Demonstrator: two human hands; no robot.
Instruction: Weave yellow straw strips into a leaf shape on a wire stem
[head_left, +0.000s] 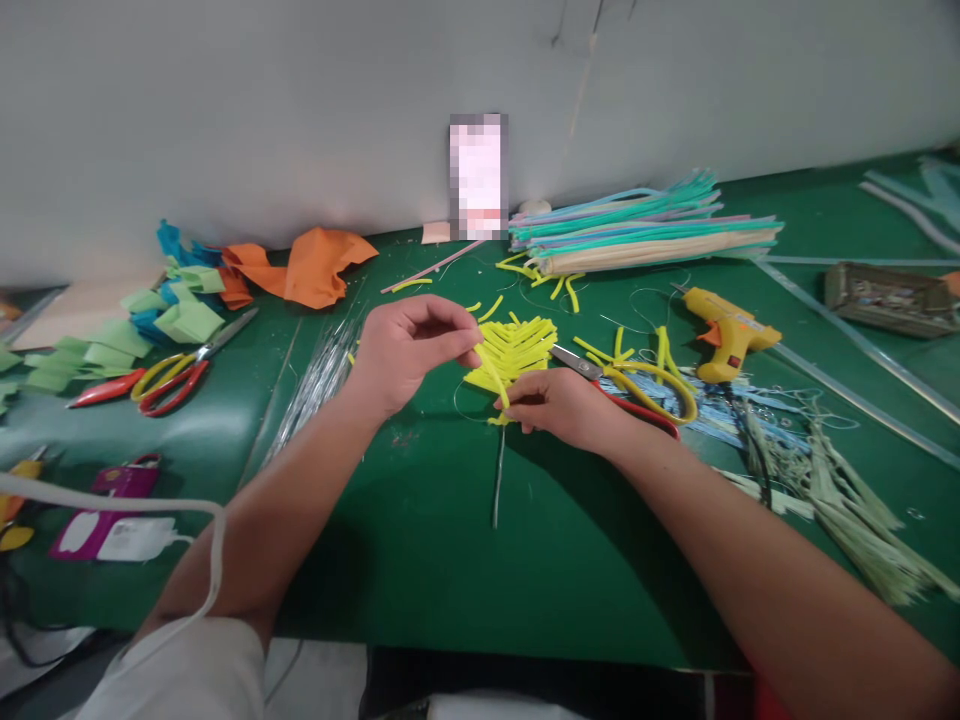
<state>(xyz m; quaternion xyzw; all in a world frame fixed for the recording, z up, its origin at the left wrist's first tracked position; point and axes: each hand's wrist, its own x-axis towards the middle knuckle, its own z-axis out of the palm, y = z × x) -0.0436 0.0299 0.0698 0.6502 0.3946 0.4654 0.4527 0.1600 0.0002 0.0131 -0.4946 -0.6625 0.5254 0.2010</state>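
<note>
Crumpled orange paper [321, 268] lies near pale green strips [112, 345] at left; 1 small tray [862, 313] sits far right.

Tabletop [420, 560] plain green. Leaf-shaped piece [529, 342] bright yellow, chevron ribbing; strip [494, 374] beside it same yellow. Stem [498, 485] pointing at front edge: dull grey-green. Along back edge: stick bundle [645, 232] striped teal, mauve, cream; crumpled sheet [326, 268] solid orange. Toward left edge: paper strips [191, 320] pale green, some blue. Toward right edge: scissors [679, 395] with yellow and red handles, glue gun [726, 345] yellow, orange trigger
</note>
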